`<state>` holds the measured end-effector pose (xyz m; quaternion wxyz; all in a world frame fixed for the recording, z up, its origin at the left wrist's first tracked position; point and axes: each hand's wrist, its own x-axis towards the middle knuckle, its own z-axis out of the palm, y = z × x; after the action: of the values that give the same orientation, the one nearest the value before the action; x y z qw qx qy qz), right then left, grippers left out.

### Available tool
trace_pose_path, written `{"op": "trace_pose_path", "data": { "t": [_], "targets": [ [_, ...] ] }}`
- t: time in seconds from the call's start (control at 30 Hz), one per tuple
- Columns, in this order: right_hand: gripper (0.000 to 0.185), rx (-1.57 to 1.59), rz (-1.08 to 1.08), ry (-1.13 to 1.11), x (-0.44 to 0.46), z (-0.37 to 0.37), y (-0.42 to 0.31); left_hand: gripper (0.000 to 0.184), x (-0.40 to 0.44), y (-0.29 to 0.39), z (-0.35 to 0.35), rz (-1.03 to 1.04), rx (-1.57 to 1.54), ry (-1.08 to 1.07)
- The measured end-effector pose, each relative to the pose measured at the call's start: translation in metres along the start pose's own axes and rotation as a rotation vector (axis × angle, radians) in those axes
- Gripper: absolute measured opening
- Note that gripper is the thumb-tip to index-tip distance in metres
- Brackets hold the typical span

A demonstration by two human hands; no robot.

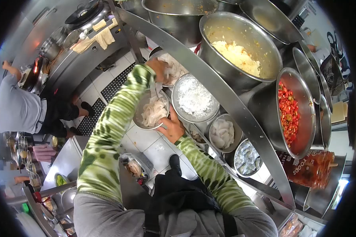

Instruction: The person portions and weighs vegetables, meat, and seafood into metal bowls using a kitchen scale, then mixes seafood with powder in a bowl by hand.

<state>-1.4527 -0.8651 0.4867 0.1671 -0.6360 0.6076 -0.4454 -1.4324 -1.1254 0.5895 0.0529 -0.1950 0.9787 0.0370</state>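
My left hand [158,70] is closed on pale, limp strips, which look like raw meat, at the edge of a metal bowl of similar strips [173,69]. Some pale strips hang below this hand toward a smaller metal bowl [137,121]. That bowl holds a heap of pale strips [153,112]. My right hand [172,126] grips its near right rim, with the thumb at the edge and the other fingers partly hidden. Touching distance away is a metal bowl of white powder [194,96].
Bowls of whitish pieces [222,133] and greyish pieces [247,157] stand to the right. A steel shelf edge [225,85] crosses above, bearing pots of yellow mash [237,55] and chopped red peppers [288,114], plus a jar [308,168]. Another person [21,102] stands at a stove.
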Motion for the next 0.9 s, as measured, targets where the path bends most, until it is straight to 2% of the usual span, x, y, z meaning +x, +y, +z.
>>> {"op": "trace_pose_path", "data": {
  "t": [0.07, 0.17, 0.2, 0.27, 0.3, 0.33, 0.4, 0.5, 0.53, 0.57, 0.6, 0.63, 0.67, 0.7, 0.73, 0.83, 0.87, 0.9],
  "targets": [
    [0.033, -0.021, 0.003, -0.009, -0.001, 0.0, -0.002, 0.043, 0.002, 0.037, 0.006, -0.416, 0.075, -0.082],
    [0.032, 0.002, 0.034, -0.025, 0.003, 0.002, 0.0, 0.048, 0.003, 0.021, -0.001, -0.318, -0.066, -0.072],
    [0.032, 0.013, 0.042, -0.03, 0.004, 0.002, 0.001, 0.038, -0.002, 0.015, 0.003, -0.391, -0.164, 0.156],
    [0.032, 0.012, 0.031, -0.035, 0.003, 0.003, 0.004, 0.046, -0.012, -0.015, -0.006, -0.409, -0.927, 0.048],
    [0.032, 0.007, 0.021, -0.034, 0.003, 0.004, 0.006, 0.031, -0.021, -0.02, -0.005, -0.41, -1.212, 0.113],
    [0.032, -0.007, -0.002, -0.025, 0.004, 0.005, 0.008, 0.024, -0.039, -0.011, -0.023, -0.346, -1.419, 0.119],
    [0.032, -0.01, -0.039, -0.014, 0.007, 0.009, 0.014, 0.029, -0.063, -0.004, -0.039, -0.323, -1.45, 0.198],
    [0.032, 0.018, -0.055, -0.012, 0.01, 0.012, 0.019, 0.039, -0.109, 0.008, -0.051, -0.1, -1.411, 0.17],
    [0.031, 0.026, -0.056, -0.013, 0.011, 0.012, 0.019, 0.039, -0.128, 0.027, -0.06, -0.081, -1.453, 0.177],
    [0.032, 0.025, -0.065, -0.004, 0.012, 0.011, 0.018, 0.046, -0.142, 0.034, -0.056, -0.094, -1.367, 0.149],
    [0.032, 0.024, -0.065, 0.003, 0.013, 0.01, 0.018, 0.039, -0.152, 0.034, -0.046, -0.164, -1.25, 0.029],
    [0.032, 0.023, -0.066, 0.01, 0.014, 0.009, 0.017, 0.041, -0.154, 0.034, -0.014, -0.053, -1.039, 0.129],
    [0.032, 0.023, -0.059, 0.012, 0.013, 0.008, 0.016, 0.044, -0.159, 0.034, 0.003, -0.024, -0.767, 0.078],
    [0.032, 0.026, -0.05, 0.009, 0.012, 0.008, 0.015, 0.042, -0.161, 0.037, 0.034, 0.015, -0.734, 0.054],
    [0.033, 0.028, -0.041, 0.006, 0.01, 0.009, 0.015, 0.04, -0.161, 0.046, 0.036, 0.05, -0.7, 0.034],
    [0.032, 0.055, -0.027, 0.019, 0.01, 0.013, 0.016, 0.029, -0.144, 0.033, 0.015, -0.305, -0.559, 0.041],
    [0.032, 0.066, -0.025, 0.026, 0.009, 0.015, 0.016, 0.024, -0.135, 0.031, 0.013, -0.319, -0.563, 0.292],
    [0.031, 0.064, -0.023, 0.033, 0.009, 0.017, 0.016, 0.028, -0.123, 0.027, 0.008, -0.385, -0.568, 0.387]
  ]
}}
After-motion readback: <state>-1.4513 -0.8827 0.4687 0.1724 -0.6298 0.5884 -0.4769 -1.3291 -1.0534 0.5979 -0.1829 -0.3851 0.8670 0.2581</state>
